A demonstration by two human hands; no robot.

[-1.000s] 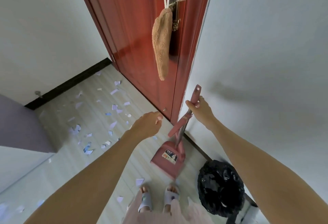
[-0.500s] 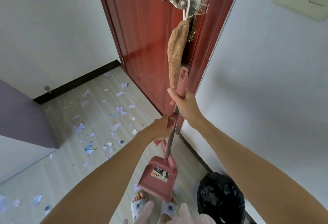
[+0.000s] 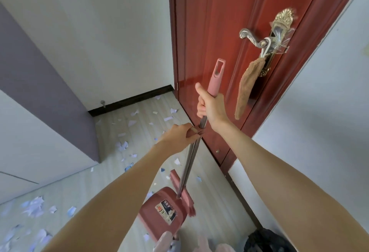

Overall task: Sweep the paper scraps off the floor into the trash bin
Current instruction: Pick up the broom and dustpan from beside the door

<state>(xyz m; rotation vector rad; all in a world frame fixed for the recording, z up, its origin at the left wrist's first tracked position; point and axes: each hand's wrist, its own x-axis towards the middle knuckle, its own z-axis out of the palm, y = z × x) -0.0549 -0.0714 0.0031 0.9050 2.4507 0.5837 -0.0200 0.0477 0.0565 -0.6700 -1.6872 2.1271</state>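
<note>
Two hands engaged | right hand (image 3: 211, 108) grips broom handle (image 3: 216, 78), now raised | left hand (image 3: 177, 138) has closed on dustpan handle (image 3: 196, 132) | scraps (image 3: 122, 146) unswept; sweeping can start

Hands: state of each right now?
Left hand: closed around the pink dustpan handle.
Right hand: closed around the pink grip of the broom handle.

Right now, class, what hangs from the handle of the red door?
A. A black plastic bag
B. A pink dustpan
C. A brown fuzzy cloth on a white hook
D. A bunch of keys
C: a brown fuzzy cloth hangs by a white hook from the metal door handle, while the pink dustpan sits low near the floor and the right hand grips the broom handle.
</note>
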